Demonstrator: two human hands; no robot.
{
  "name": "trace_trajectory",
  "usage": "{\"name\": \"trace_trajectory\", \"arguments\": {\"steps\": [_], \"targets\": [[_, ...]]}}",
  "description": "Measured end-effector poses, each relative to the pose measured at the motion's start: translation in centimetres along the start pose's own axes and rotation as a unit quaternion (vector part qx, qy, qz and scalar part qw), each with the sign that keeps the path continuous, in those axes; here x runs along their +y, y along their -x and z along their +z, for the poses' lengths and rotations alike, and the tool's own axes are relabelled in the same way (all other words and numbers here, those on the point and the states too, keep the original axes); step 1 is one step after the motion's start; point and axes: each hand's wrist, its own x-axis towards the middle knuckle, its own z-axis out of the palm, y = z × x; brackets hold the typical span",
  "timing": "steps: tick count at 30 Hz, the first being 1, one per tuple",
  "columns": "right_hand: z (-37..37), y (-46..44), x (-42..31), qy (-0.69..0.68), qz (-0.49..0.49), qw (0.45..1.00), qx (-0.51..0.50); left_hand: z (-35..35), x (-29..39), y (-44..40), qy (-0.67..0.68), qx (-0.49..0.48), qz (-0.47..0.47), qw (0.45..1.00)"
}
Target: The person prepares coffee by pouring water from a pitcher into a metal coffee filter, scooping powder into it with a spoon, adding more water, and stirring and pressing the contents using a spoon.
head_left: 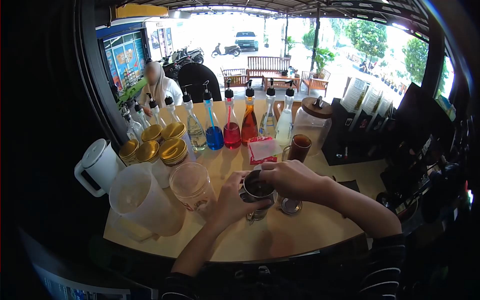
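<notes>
My left hand (231, 201) is wrapped round a metal coffee dripper (258, 186), dark inside, its opening facing up at me. Under it shows the lower part of a clear glass mug (258, 215) with a handle. My right hand (286, 176) reaches over the dripper's far right rim, fingers pinched together and pointing down; whatever they grip is hidden. Just right of the mug lies a small round metal lid (291, 206) on the wooden counter (310, 227). Beyond my right hand stands a brown-filled glass mug (300, 147), beside a pink and white packet (264, 150).
Pump bottles (215, 135) line the counter's back edge. To the left are a frosted pitcher (132, 192), an open clear jar (191, 182), gold-lidded jars (173, 150) and a white kettle (95, 160). A cup rack (357, 120) stands right. A person (162, 87) sits beyond the counter.
</notes>
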Motion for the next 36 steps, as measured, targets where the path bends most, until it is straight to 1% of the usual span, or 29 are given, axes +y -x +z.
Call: {"name": "trace_trajectory", "arguments": {"steps": [2,3,4,5,6,7,8,9,10,11,12,14,15,17,18,20,22,27,29,30,32,35,36], "targets": [[-0.6,0.2,0.2,-0.114,-0.045,0.991,-0.047,0.1,0.4,-0.3,0.021,0.002,0.003,1.0],[-0.6,0.3,0.4,-0.114,-0.046,0.991,-0.047,0.0,1.0,-0.2,-0.029,0.006,0.003,1.0],[-0.4,0.3,0.5,-0.057,-0.038,0.997,-0.031,0.0,1.4,-0.2,-0.079,0.008,0.003,0.997],[-0.2,0.5,0.6,-0.002,-0.028,1.0,-0.014,0.0,1.3,-0.3,-0.08,0.007,0.004,0.997],[0.1,0.7,0.8,-0.003,-0.024,1.0,-0.013,0.0,1.1,-0.4,-0.051,0.004,0.0,0.999],[0.3,0.9,1.0,-0.04,-0.036,0.999,-0.002,0.1,1.0,-0.5,-0.02,0.002,-0.002,1.0],[0.3,1.1,1.2,-0.075,-0.049,0.996,0.008,0.0,1.2,-0.6,-0.021,-0.001,0.0,1.0],[0.3,1.2,1.3,-0.075,-0.048,0.996,0.01,-0.1,1.5,-0.5,-0.024,-0.01,-0.019,1.0],[0.2,1.2,1.3,-0.094,-0.05,0.994,-0.003,-0.2,1.7,-0.4,-0.027,-0.017,-0.039,0.999],[0.2,1.2,1.3,-0.113,-0.052,0.992,-0.017,-0.3,1.6,-0.4,-0.028,-0.016,-0.04,0.999],[0.5,1.1,1.4,-0.114,-0.053,0.992,-0.017,-0.3,1.4,-0.5,-0.033,-0.018,-0.042,0.998],[1.2,0.8,1.5,-0.023,-0.002,0.999,0.025,-0.2,1.4,-0.3,-0.038,-0.021,-0.043,0.998],[1.0,0.8,1.5,-0.023,-0.002,0.999,0.027,-0.3,1.7,-0.3,-0.029,-0.023,-0.05,0.998],[0.4,0.9,1.3,-0.117,-0.051,0.992,-0.013,-0.4,1.9,-0.4,-0.02,-0.023,-0.054,0.998],[0.2,0.9,1.4,-0.117,-0.052,0.992,-0.012,-0.4,1.8,-0.4,-0.025,-0.02,-0.051,0.998],[0.1,0.9,1.5,-0.06,-0.046,0.997,0.024,-0.2,1.4,-0.3,-0.028,-0.018,-0.05,0.998],[0.9,0.8,1.7,-0.078,-0.048,0.996,0.016,0.0,0.5,-0.3,-0.022,-0.002,-0.013,1.0],[0.5,1.0,1.4,-0.104,-0.079,0.991,0.005,0.2,0.8,-0.2,-0.03,0.014,-0.015,0.999],[1.2,0.8,1.8,-0.032,-0.058,0.996,0.052,0.5,0.8,0.0,-0.022,0.018,-0.009,1.0],[1.3,1.0,1.8,-0.033,-0.057,0.996,0.052,0.5,1.0,0.0,-0.031,0.025,-0.007,0.999],[1.1,1.0,1.4,-0.106,-0.09,0.99,0.032,0.5,1.3,-0.1,-0.042,0.034,-0.005,0.999],[0.9,1.3,1.5,-0.069,-0.109,0.99,0.054,0.5,1.4,-0.1,-0.02,0.027,-0.022,0.999],[0.8,1.3,1.7,-0.07,-0.111,0.99,0.053,0.5,1.2,-0.1,-0.015,0.03,0.005,0.999]]}}
